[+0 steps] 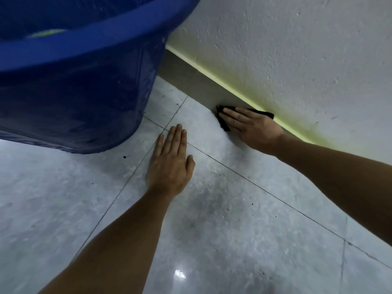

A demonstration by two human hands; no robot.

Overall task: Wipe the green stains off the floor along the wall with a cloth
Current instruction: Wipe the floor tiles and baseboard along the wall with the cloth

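A dark cloth [223, 124] lies where the pale tiled floor [222, 219] meets the grey skirting [203, 88]. My right hand [252, 128] presses flat on the cloth with straight fingers, covering most of it. A yellow-green stain [282, 115] runs along the bottom of the white wall [297, 49], just above the skirting and behind my right hand. My left hand [171, 164] rests flat on the floor, fingers straight, a little nearer me and to the left of the cloth. It holds nothing.
A large blue plastic tub [80, 81] stands on the floor at the left, close to the wall and just beyond my left fingertips. Small dark specks dot the tiles. Open floor stretches toward me and to the right.
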